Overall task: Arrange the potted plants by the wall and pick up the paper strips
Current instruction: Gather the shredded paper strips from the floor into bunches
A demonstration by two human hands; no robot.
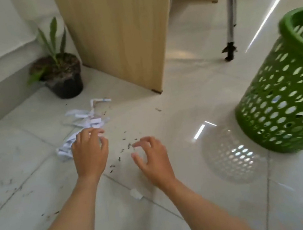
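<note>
Left hand (90, 154) gathering paper strips (87, 118); right hand (151, 159) empty, spread

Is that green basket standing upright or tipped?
Tipped. The green basket leans with its open rim toward the upper right, while its base sits on the floor tiles.

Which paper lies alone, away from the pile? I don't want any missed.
The small white scrap between the forearms, nearest the camera. The other strips lie bunched by the left hand, toward the plant.

Tiled floor (192, 93): paper strips (85, 118), potted plant (59, 75), green basket (288, 99), soil crumbs (129, 146)
</note>
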